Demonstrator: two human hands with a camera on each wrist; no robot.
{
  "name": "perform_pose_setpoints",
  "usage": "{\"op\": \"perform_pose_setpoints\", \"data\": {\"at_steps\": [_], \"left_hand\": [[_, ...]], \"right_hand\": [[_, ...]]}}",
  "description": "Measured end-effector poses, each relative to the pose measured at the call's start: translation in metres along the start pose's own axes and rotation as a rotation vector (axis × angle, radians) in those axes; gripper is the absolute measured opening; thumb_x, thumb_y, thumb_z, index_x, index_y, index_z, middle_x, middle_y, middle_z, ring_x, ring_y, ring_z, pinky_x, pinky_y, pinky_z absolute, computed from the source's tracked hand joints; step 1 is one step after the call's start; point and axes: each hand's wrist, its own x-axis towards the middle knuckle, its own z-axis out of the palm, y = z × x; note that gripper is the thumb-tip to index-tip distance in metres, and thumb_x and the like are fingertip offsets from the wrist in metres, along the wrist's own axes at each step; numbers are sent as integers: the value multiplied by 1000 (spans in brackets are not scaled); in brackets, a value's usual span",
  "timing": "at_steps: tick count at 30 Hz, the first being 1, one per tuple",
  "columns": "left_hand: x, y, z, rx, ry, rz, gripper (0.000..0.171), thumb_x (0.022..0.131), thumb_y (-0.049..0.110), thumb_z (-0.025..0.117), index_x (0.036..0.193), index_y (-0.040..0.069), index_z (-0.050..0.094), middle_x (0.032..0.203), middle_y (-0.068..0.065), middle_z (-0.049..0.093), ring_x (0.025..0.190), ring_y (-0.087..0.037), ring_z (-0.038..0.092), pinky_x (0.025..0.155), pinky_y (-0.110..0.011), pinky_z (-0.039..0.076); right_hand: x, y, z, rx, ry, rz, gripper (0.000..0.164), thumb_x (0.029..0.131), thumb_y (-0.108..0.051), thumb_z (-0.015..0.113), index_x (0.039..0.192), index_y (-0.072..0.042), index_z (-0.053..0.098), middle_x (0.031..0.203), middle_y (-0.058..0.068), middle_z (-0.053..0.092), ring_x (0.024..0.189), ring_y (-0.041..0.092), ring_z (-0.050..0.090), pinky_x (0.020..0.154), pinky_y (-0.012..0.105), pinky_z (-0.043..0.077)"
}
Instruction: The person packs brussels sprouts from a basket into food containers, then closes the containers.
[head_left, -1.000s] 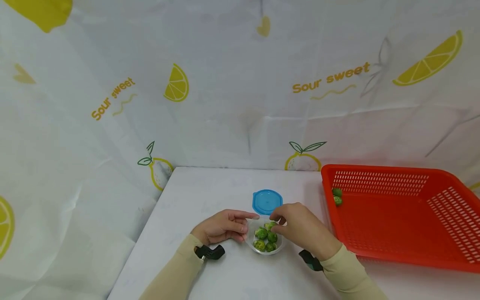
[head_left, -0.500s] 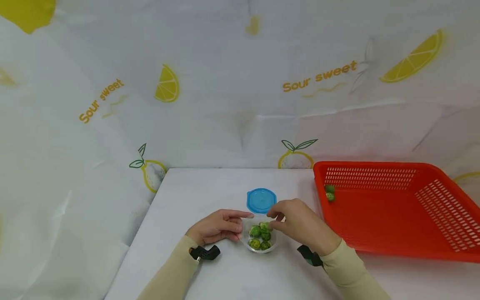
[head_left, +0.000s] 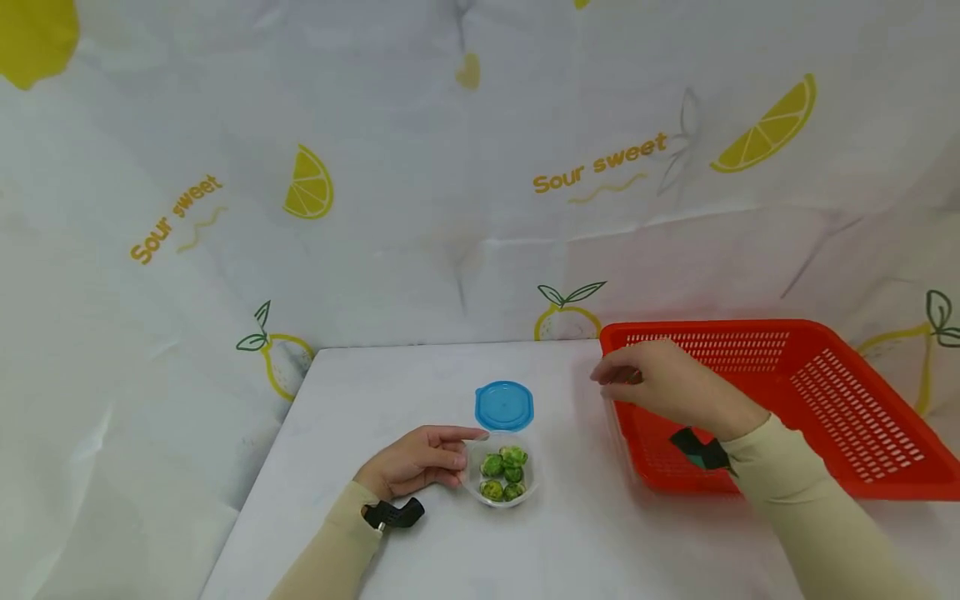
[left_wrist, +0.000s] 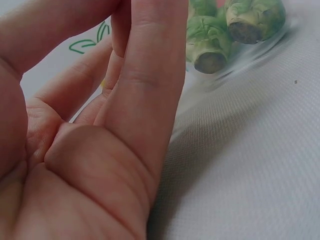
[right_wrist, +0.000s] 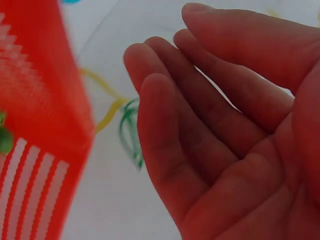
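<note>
A clear plastic bowl [head_left: 534,483] stands on the white table with several Brussels sprouts [head_left: 504,473] inside. My left hand [head_left: 422,460] holds the bowl at its left side, index finger along the back of the rim. In the left wrist view the cut stems of some Brussels sprouts [left_wrist: 207,47] show through the bowl's wall. Over the left edge of a red plastic basket [head_left: 720,337] hangs my right hand [head_left: 667,383], fingers loosely bent and holding nothing. A bit of a green sprout [right_wrist: 5,137] shows in that basket in the right wrist view; in the head view my hand mostly covers that corner.
Just behind the bowl lies a blue lid [head_left: 504,406], flat on the table [head_left: 390,392]. A white cloth [head_left: 420,167] with lemon prints and lettering hangs along the back and left. The basket takes up the table's right side.
My right hand has left the bowl and moved right and back to the basket's left edge. My left hand stays at the bowl. The head view has turned a little to the right.
</note>
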Motion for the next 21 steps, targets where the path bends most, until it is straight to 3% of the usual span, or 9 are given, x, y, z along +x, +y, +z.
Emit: {"op": "perform_pose_setpoints", "data": {"at_steps": [5, 10, 15, 21], "left_hand": [[0, 0, 0, -9, -18, 15, 62, 102, 4, 70, 160, 0, 50, 100, 2, 71, 83, -5, 75, 81, -23, 66], [1, -1, -1, -12, -26, 19, 58, 102, 4, 70, 158, 4, 54, 100, 2, 72, 84, -6, 76, 81, -23, 66], [0, -2, -2, -14, -25, 19, 57, 102, 4, 70, 158, 5, 55, 101, 1, 72, 84, -6, 77, 81, -24, 67], [0, -2, -3, 4, -27, 17, 61, 102, 6, 72, 159, 3, 52, 103, 1, 72, 86, -6, 78, 83, -25, 67]], "right_hand": [[6, 44, -13, -21, -39, 44, 22, 97, -16, 81, 119, -19, 82, 109, -4, 80, 100, 16, 74, 90, 42, 66], [16, 79, -10, -2, -122, 103, 32, 96, -18, 83, 127, -10, 79, 118, 6, 80, 109, 24, 74, 94, 48, 66], [23, 100, -3, 45, -179, 140, 38, 96, -16, 82, 132, -3, 76, 123, 13, 79, 110, 26, 73, 95, 50, 66], [32, 113, 3, 68, -192, 130, 36, 95, -14, 82, 128, -1, 77, 119, 13, 79, 106, 24, 74, 94, 49, 67]]}}
